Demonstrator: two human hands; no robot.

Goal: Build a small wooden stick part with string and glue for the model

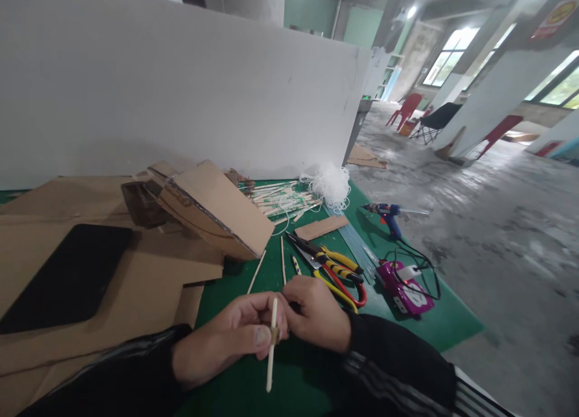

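My left hand (221, 341) is closed, pinching a thin wooden stick (270, 369) between thumb and fingers. The stick stands nearly upright in view, with a small brown piece (274, 336) around or against its middle; I cannot tell which. Right beside it, my right hand (319, 313) is closed with its fingertips bent inward against the left fingers. Whatever those fingertips hold is hidden. Beyond the hands, two loose wooden sticks (283, 257) lie on the green tabletop (246, 375), along with a knife-like pen-shaped tool (296, 265) and yellow-handled pliers (344, 261).
Red-and-yellow-handled cutters lie by the pliers. Further back are a cardboard strip (321, 227), a stick pile (275, 200), white string (332, 187) and clear glue sticks (359, 248). A glue gun (389, 219) and purple power strip (409, 291) stand right; a cardboard structure (226, 203) and black panel (67, 278), left.
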